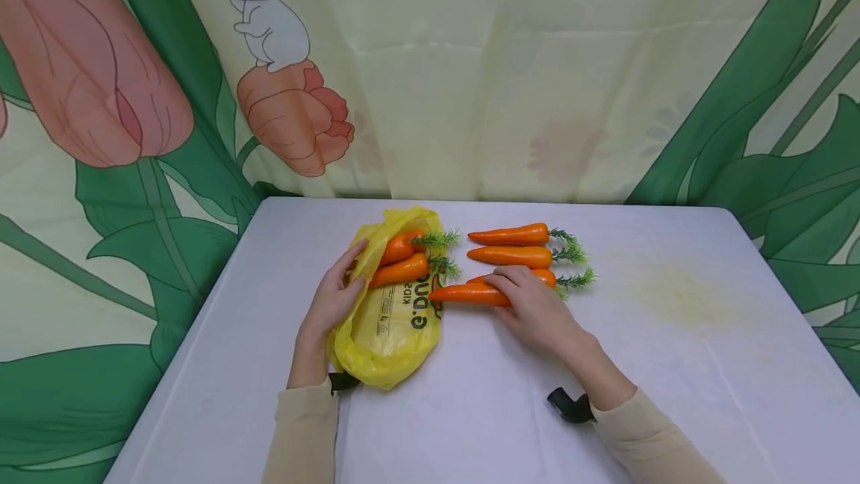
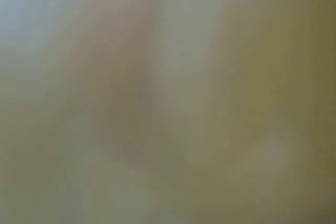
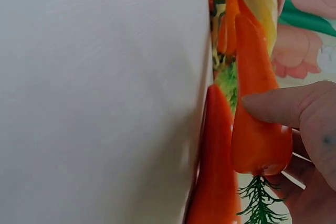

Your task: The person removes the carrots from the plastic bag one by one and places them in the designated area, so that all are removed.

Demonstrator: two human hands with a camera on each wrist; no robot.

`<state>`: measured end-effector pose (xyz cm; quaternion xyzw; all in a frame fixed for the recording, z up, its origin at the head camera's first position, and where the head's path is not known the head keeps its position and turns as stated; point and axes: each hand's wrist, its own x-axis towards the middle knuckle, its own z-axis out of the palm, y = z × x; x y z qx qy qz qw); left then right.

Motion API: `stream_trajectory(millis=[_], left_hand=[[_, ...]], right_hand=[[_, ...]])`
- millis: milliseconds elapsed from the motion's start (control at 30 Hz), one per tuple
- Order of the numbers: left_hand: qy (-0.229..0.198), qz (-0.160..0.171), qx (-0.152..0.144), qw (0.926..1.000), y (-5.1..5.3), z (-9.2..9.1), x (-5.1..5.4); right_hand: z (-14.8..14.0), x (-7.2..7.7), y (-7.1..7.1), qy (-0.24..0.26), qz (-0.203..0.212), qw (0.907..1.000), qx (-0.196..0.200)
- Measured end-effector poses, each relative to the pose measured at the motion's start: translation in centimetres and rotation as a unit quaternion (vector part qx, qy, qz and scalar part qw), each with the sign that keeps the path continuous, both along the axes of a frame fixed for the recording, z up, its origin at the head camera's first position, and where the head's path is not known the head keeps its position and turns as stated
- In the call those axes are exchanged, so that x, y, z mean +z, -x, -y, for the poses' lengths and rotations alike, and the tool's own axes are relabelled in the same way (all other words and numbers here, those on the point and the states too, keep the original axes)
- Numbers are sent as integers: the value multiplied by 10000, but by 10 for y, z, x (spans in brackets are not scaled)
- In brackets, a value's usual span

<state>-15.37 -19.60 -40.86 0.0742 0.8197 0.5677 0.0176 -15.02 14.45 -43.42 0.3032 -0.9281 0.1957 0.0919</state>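
Note:
My right hand [image 1: 537, 314] grips an orange carrot [image 1: 466, 293] by its thick end, thumb on one side, its tip pointing at the bag. The right wrist view shows this held carrot [image 3: 257, 98] with its green top below the thumb. My left hand [image 1: 334, 296] holds the left edge of a yellow plastic bag [image 1: 393, 353], printed with dark letters. Two carrots [image 1: 403, 270] lie in the bag's opening, green tops sticking out to the right. Another carrot [image 1: 546, 277] lies just behind my right hand, partly hidden. The left wrist view is too blurred to read.
Two more carrots [image 1: 508, 234] lie side by side at the back, green tops to the right. All rest on a table [image 1: 645, 364] with a white cloth. Behind its far edge hangs a curtain [image 1: 430, 95] with printed flowers and a white animal.

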Motion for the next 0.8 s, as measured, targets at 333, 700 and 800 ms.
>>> stream_trajectory(millis=[333, 700, 800], left_hand=[[-65, 36, 63, 10000, 12, 6, -23], [-135, -170, 81, 9997, 14, 10, -34], [-118, -212, 89, 9997, 14, 9, -33]], right_hand=[[-34, -6, -11, -107, 191, 9992, -333], [-49, -8, -17, -306, 242, 9984, -420], [-49, -8, -17, -316, 273, 9983, -412]])
